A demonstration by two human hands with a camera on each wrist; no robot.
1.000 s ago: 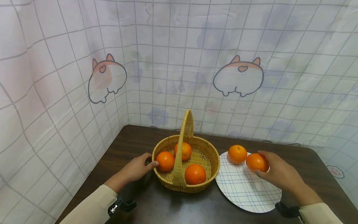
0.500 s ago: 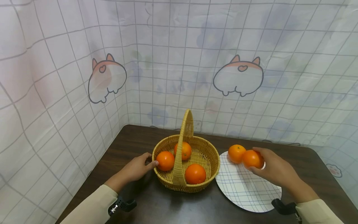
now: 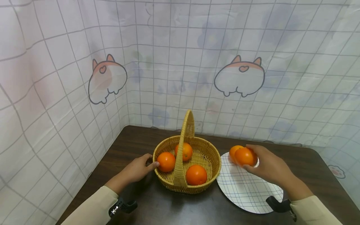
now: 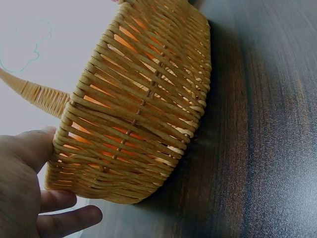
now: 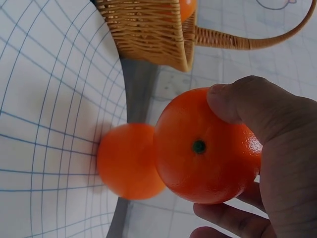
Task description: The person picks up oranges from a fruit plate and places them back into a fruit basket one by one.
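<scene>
My left hand grips the left rim of a woven basket. Its thumb lies over the rim and its fingers are outside the wall, as the left wrist view of the basket wall shows. Inside lie three oranges, at the left, the back and the front. Over a plate with blue grid lines, my right hand holds an orange, its green stem end facing the wrist camera. Partly hidden behind it, another orange sits on the plate's far edge.
A tall arched handle spans the basket. Basket and plate stand side by side on a dark wooden table. Grid-patterned cloth hangs behind the table and along its left side.
My right hand has carried its orange left and slightly away from me, so it now covers part of the other orange on the plate. The left hand and basket stay put.
</scene>
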